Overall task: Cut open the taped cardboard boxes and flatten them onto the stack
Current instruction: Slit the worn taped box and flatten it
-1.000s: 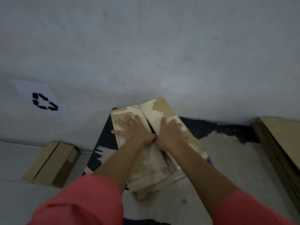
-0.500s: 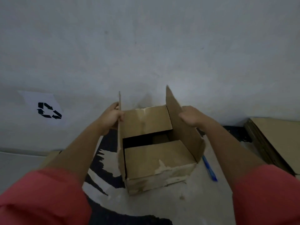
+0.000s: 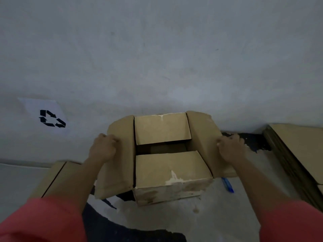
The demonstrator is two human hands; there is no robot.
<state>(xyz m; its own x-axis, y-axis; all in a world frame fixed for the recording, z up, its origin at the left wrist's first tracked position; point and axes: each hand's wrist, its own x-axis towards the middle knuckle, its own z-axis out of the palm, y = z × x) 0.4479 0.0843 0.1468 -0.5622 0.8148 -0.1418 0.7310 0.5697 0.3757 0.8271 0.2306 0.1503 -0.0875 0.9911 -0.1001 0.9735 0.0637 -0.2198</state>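
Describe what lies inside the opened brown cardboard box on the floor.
In the brown cardboard box, a dark gap between its two inner flaps shows only dim cardboard. The far flap and near flap cover the rest, so any contents there cannot be seen.

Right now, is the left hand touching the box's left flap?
Touching. The head view shows the left hand gripping the edge of the left flap.

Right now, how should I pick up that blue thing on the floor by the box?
Pinch the blue tool across its thin sides near its closer end, coming from above and from the right. It lies flat on the floor, and its far end seems tucked under the box's right flap, which the right hand holds.
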